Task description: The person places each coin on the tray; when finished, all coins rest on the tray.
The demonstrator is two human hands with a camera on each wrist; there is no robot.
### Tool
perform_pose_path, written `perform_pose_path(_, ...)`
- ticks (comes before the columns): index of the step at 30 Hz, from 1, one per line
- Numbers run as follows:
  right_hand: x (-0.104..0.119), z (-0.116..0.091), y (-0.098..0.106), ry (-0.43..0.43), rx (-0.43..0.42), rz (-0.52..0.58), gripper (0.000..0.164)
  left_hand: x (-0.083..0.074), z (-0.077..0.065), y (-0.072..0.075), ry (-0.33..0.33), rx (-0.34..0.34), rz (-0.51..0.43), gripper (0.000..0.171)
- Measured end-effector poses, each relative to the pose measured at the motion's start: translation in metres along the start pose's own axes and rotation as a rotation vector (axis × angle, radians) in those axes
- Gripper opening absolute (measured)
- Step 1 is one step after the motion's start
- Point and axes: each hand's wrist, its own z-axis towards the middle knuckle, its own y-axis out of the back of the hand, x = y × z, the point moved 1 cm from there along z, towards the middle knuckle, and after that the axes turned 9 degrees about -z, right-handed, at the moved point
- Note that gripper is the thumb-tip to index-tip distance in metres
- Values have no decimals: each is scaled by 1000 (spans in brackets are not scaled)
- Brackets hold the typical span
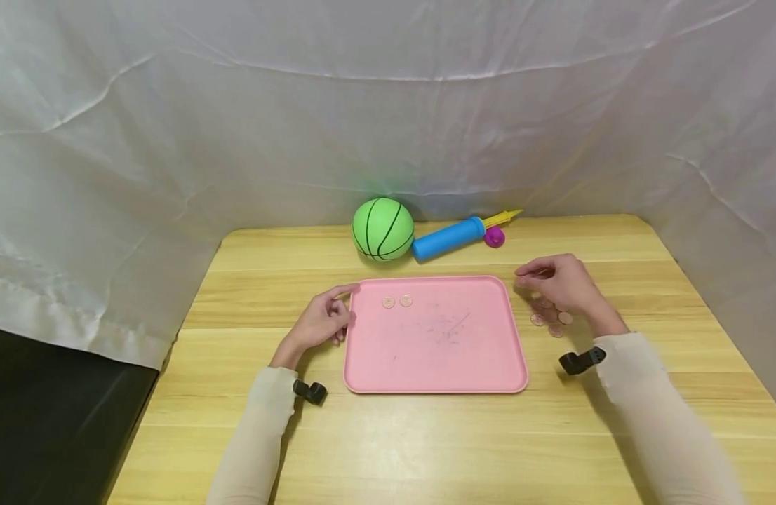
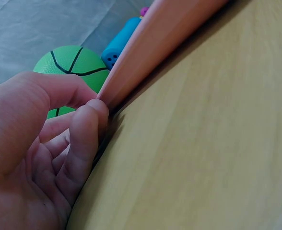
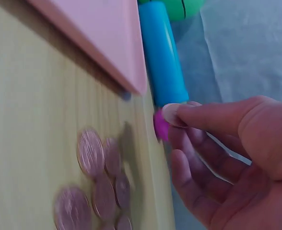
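My left hand (image 1: 320, 321) is at the left rim of the pink tray (image 1: 435, 382), its thumb and fingertips pinching the rim near the far corner. Two copper-coloured coins lie side by side on the tray, one coin (image 1: 389, 302) left of the other coin (image 1: 406, 301). Off the tray's far right corner, my right hand (image 1: 561, 282) is raised above the table. It pinches a coin (image 3: 180, 126) between thumb and fingers; only a thin edge of it shows. Under and beside this hand several loose coins (image 3: 104, 196) lie in a cluster on the wood.
Behind the tray stand a green ball (image 1: 383, 229) with black lines and a blue hand pump (image 1: 448, 240) with a yellow nozzle. A small purple piece (image 1: 494, 237) lies by the nozzle. Grey cloth (image 1: 426, 140) hangs along the wooden table's (image 1: 426, 449) back and sides.
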Motion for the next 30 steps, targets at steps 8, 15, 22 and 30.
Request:
perform_pose_path(8, 17, 4, -14, 11, -24, 8, 24, 2, 1, 0, -1, 5, 1, 61)
perform_pose_path(15, 27, 7, -28, 8, 5, 29, 23, 1, 0, 0, 3, -1, 3, 62)
perform_pose_path(22, 40, 8, -42, 10, 13, 77, 25, 2, 0, 0, 0, 6, -6, 61)
perform_pose_path(30, 51, 14, -57, 47, 7, 100, 24, 2, 0, 0, -3, 6, -13, 64)
